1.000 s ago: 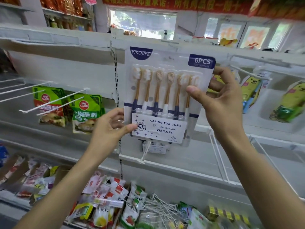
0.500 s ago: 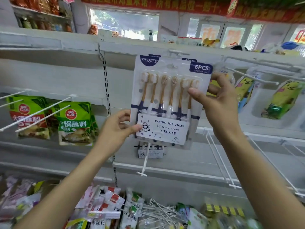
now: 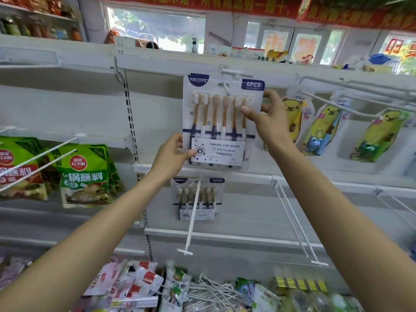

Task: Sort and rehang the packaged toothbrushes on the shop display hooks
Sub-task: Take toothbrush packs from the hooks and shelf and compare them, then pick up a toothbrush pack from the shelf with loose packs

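Toothbrush pack held upright at the upper hook, left hand pinching its lower-left corner, right hand gripping its right edge.

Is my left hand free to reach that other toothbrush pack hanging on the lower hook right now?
Probably not yet: the left hand grips the held toothbrush pack. The path down to the lower pack looks open, apart from its hook sticking forward.

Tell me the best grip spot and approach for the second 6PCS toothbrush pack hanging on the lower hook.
Probably pinch the lower toothbrush pack at a side edge near its bottom card, coming from the left or right. It hangs flat against the back panel, and the long white hook runs out across its middle, blocking a straight frontal grab. Then slide it forward along the hook.
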